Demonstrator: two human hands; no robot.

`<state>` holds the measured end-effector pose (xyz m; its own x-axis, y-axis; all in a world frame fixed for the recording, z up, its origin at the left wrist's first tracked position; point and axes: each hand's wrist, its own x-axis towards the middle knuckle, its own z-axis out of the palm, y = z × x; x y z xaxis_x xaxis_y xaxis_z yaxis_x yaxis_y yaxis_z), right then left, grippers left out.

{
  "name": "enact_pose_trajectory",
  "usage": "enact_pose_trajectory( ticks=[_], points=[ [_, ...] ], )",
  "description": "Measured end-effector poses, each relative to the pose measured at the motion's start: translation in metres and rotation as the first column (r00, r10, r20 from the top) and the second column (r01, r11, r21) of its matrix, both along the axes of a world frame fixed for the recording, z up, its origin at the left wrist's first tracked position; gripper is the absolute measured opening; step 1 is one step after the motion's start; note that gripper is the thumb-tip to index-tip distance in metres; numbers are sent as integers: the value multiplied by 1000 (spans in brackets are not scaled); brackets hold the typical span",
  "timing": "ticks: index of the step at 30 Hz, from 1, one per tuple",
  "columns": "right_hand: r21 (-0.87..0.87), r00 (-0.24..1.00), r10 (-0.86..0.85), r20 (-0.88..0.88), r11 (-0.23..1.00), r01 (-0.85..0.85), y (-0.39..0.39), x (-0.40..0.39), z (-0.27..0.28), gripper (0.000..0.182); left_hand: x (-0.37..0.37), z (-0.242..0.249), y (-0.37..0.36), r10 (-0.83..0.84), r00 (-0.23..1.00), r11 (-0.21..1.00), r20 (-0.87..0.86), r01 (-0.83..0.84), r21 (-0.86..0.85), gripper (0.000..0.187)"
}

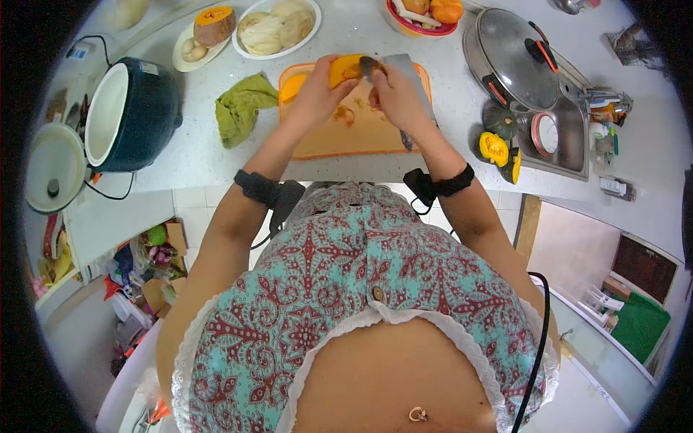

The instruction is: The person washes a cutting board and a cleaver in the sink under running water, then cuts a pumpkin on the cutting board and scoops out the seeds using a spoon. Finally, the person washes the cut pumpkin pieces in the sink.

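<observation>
Over the orange-rimmed cutting board, my left hand is closed around a piece of orange pumpkin. My right hand is closed at the right end of that piece, on a small dark tool or piece of rind that I cannot make out clearly. Another orange pumpkin piece lies at the board's upper left. Scraps of pulp are on the board's middle. A wide grey knife blade lies along the board's right side, its dark handle toward me.
A green cloth lies left of the board, near a dark pot. Plates of food and a red-rimmed bowl stand behind. To the right are a lidded pan, cut green squash and the sink.
</observation>
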<state>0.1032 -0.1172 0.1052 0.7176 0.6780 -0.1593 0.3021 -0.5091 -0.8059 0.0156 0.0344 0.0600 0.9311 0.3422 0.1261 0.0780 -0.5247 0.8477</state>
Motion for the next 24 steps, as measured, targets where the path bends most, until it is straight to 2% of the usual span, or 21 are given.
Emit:
enact_pose_trajectory(
  ticks=[1, 2, 4, 5, 7, 10, 14, 16, 18, 20, 22, 23, 24],
  points=[
    [48, 990, -135, 42, 990, 133, 0, -2, 0, 29, -1, 1, -1, 4, 1000, 1000, -3, -4, -1, 60],
    [45, 990, -134, 39, 990, 132, -1, -3, -6, 29, -3, 2, -3, 24, 1000, 1000, 13, -24, -10, 59],
    [95, 956, -133, 262, 989, 112, -2, -2, -17, 27, -3, 1, -6, 43, 999, 999, 32, -42, -21, 58],
    [94, 955, -133, 265, 989, 111, -4, 0, -20, 27, -1, -1, -7, 56, 998, 998, 28, -56, -12, 58],
    [-83, 929, -8, 369, 996, 41, -4, -1, -20, 29, 1, -1, -9, 70, 997, 998, 25, -70, -3, 57],
    [-80, 918, -32, 395, 994, 69, -2, -2, -28, 29, 2, 3, -12, 59, 997, 997, 49, -61, 41, 57],
    [-132, 945, -51, 322, 986, 98, 0, -2, -29, 32, 2, 0, -12, 39, 999, 993, -13, -37, 115, 55],
    [-110, 943, 47, 329, 994, -12, -1, 1, -35, 35, 3, 0, -12, 40, 999, 990, -16, -37, 137, 55],
    [-120, 953, 84, 291, 992, -51, -4, 1, -31, 35, 2, 1, -12, 49, 993, 990, -106, -34, 135, 53],
    [-123, 961, 120, 249, 988, -91, -4, 2, -26, 35, 0, -8, -9, 13, 994, 990, -109, 2, 138, 53],
    [-229, 916, 329, 230, 933, -278, -6, 7, -24, 35, -1, -15, -7, -34, 994, 988, -107, 49, 144, 54],
    [-228, 916, 327, 233, 934, -275, -6, 9, -26, 35, -3, -18, -5, -50, 996, 986, -72, 60, 157, 55],
    [-167, 942, 304, 143, 946, -279, -7, 6, -28, 34, -6, -16, -6, -63, 997, 983, -41, 69, 168, 57]
  ],
)
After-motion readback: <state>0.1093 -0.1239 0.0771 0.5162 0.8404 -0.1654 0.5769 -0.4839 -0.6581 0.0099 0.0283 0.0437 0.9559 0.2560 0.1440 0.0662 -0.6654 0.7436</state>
